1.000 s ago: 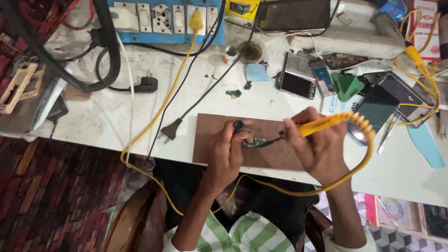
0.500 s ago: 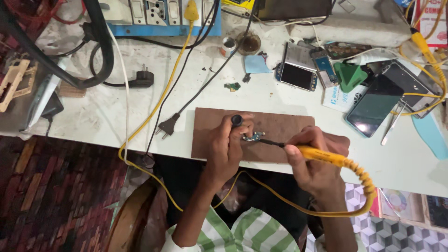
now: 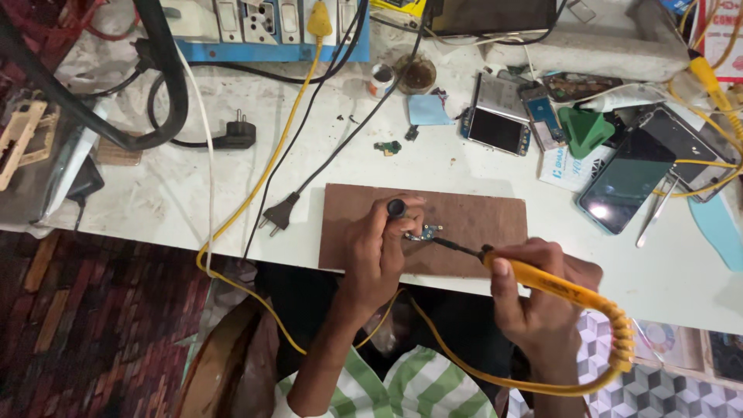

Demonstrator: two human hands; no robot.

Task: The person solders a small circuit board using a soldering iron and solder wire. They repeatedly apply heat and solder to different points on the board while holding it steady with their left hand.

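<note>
My right hand (image 3: 546, 298) grips a yellow soldering iron (image 3: 553, 285) whose dark tip reaches a tiny circuit part (image 3: 431, 231) lying on a brown wooden board (image 3: 480, 220). My left hand (image 3: 377, 251) rests on the board and pinches a thin black-capped tool (image 3: 397, 209), pressing next to the small part. The iron's yellow cord (image 3: 619, 348) loops below my right wrist and runs under the table edge.
A white worktable (image 3: 193, 193) carries a blue power strip (image 3: 255, 23) at the back, black plugs (image 3: 277, 215) and cables, several dismantled phones (image 3: 631, 182), a green triangular piece (image 3: 584, 130), tweezers (image 3: 656, 213) and a small jar (image 3: 416, 73). A patterned red floor lies at the left.
The view has shifted slightly. My right hand with the soldering iron has slid down and right, its tip staying at the small part. My left hand keeps holding its place on the board.
</note>
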